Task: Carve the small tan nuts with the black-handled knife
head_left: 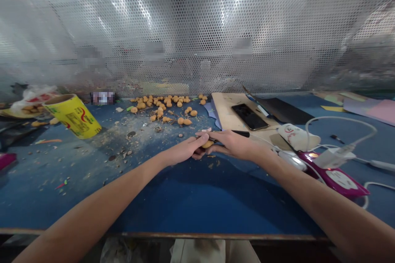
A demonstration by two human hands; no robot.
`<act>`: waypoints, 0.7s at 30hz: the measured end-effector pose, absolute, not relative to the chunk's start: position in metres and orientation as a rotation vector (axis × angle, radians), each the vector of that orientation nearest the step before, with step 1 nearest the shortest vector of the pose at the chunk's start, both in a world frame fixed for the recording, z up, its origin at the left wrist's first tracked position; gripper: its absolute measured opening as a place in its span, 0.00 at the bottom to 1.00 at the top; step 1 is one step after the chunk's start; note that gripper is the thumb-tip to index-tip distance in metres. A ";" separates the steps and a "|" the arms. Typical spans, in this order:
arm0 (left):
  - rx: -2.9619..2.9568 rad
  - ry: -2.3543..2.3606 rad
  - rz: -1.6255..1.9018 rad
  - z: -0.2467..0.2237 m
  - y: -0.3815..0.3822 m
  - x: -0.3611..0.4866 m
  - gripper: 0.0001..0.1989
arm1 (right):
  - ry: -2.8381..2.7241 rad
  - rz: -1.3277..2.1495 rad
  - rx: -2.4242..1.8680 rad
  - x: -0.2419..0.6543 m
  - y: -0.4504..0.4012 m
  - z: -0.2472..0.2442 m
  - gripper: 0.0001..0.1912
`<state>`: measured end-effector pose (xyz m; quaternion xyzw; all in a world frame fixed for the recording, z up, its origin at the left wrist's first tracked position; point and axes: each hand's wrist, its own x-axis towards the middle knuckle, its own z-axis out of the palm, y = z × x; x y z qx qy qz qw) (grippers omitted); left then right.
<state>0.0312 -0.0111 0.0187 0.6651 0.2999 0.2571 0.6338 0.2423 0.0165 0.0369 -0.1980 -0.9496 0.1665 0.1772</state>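
My left hand (pixel 187 148) is closed around a small tan gourd (pixel 207 144), low over the blue table. From the right, my right hand (pixel 233 144) meets it, with its fingers closed on a black-handled tool (pixel 241 133). The handle sticks out above the knuckles to the right. Fingers cover most of the tool's working end, so its kind is unclear. Both hands touch around the gourd, and much of it is hidden. Farther back on the table lies a group of similar small gourds (pixel 160 109).
Scraps litter the blue table (pixel 185 197) at left, beside a leaning yellow roll (pixel 78 117). A phone (pixel 249 116) lies on a board (pixel 225 107). At right are a magenta power strip (pixel 342 181) and white cables (pixel 348 121). A perforated metal screen (pixel 197 20) stands behind.
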 end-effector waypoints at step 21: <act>2.026 0.847 0.564 0.024 -0.015 0.025 0.24 | -2.735 0.293 -0.539 0.233 0.006 0.039 0.29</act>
